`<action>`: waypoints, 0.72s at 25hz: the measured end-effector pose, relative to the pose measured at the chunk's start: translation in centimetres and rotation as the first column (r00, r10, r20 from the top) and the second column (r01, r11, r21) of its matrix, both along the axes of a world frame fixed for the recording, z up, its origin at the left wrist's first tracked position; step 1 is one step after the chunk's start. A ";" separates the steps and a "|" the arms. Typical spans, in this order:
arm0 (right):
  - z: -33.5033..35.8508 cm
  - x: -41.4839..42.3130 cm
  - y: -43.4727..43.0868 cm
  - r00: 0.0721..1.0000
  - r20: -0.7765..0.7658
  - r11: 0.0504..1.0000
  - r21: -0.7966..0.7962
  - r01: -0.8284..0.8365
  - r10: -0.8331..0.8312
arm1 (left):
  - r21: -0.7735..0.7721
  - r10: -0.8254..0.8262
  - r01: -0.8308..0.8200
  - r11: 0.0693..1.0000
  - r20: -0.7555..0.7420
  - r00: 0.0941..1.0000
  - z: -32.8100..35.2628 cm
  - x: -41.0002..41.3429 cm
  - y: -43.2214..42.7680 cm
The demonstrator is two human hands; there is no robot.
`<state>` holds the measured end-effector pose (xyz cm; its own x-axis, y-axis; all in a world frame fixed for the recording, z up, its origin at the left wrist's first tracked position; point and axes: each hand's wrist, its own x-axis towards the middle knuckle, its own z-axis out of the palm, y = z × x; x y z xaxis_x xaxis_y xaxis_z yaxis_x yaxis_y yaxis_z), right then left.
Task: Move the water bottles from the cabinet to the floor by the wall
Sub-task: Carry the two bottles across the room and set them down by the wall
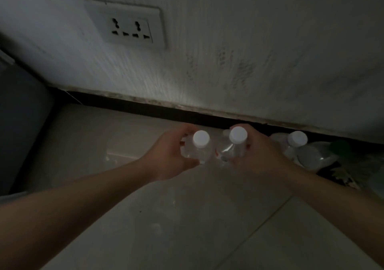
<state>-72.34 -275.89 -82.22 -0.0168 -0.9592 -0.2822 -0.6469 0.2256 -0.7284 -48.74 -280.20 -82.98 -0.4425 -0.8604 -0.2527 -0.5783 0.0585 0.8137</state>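
Two clear water bottles with white caps stand upright side by side on the tiled floor, close to the dark skirting of the wall. My left hand (168, 155) wraps the left bottle (200, 145) from its left side. My right hand (257, 153) grips the right bottle (236, 143) from its right side. A third white-capped bottle (296, 139) stands further right against the wall, apart from both hands. The lower bodies of the held bottles are partly hidden by my fingers.
A white wall (228, 51) with a double power socket (131, 28) rises behind the bottles. Clear plastic bags and dark leafy items (332, 161) lie at the right. A dark furniture side (18, 124) stands at the left. Pale floor tiles (187, 217) stretch toward me.
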 end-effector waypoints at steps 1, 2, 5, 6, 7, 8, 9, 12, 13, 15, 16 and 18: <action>-0.7 -0.2 0.0 1.000 0.023 1.000 -0.006 0.000 0.000 | 0.009 0.004 -0.004 1.000 -0.003 1.000 -0.6 -0.2 0.0; -1.3 -0.4 0.0 0.999 0.038 1.000 -0.017 -0.008 0.008 | 0.014 0.007 -0.007 1.000 -0.010 1.000 -1.2 -0.3 -0.1; -2.6 -1.0 0.2 0.998 0.031 0.998 -0.025 -0.062 0.062 | 0.006 0.001 -0.001 1.000 -0.021 1.000 -2.1 -0.6 -0.1; -2.8 -1.2 0.4 0.997 0.031 0.997 -0.029 -0.068 0.069 | 0.001 -0.005 0.005 1.000 -0.017 1.000 -2.3 -0.6 -0.2; -2.8 -1.3 0.4 0.997 0.036 0.997 -0.037 -0.073 0.074 | -0.006 -0.012 0.012 1.000 -0.011 1.000 -2.3 -0.6 -0.3; -2.7 -1.4 0.5 0.996 0.042 0.996 -0.037 -0.081 0.083 | -0.014 -0.019 0.019 1.000 -0.006 1.000 -2.3 -0.6 -0.3; -2.7 -1.4 0.7 0.995 0.050 0.995 -0.035 -0.090 0.092 | -0.019 -0.032 0.032 0.999 -0.006 0.999 -2.3 -0.7 -0.3; -2.8 -1.4 1.0 0.994 0.061 0.996 -0.034 -0.084 0.086 | -0.041 -0.075 0.074 0.996 -0.031 0.997 -2.4 -0.9 -0.1; -2.9 -1.3 1.0 0.994 0.067 0.996 -0.032 -0.082 0.084 | -0.047 -0.082 0.080 0.996 -0.034 0.996 -2.5 -1.0 -0.1; -2.7 -1.3 1.1 0.993 0.077 0.996 -0.023 -0.083 0.085 | -0.054 -0.085 0.083 0.995 -0.030 0.996 -2.7 -0.9 -0.2; -2.5 -1.3 1.1 0.994 0.075 0.996 -0.021 -0.084 0.085 | -0.059 -0.085 0.084 0.995 -0.028 0.996 -2.7 -0.9 -0.2; -2.4 -1.4 1.2 0.994 0.073 0.997 -0.019 -0.081 0.082 | -0.074 -0.094 0.091 0.993 -0.030 0.995 -2.6 -0.8 -0.2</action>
<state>-73.72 -274.66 -84.59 0.0817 -0.9608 -0.2648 -0.6070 0.1628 -0.7778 -49.52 -280.35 -85.62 -0.5283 -0.8310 -0.1745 -0.5399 0.1701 0.8243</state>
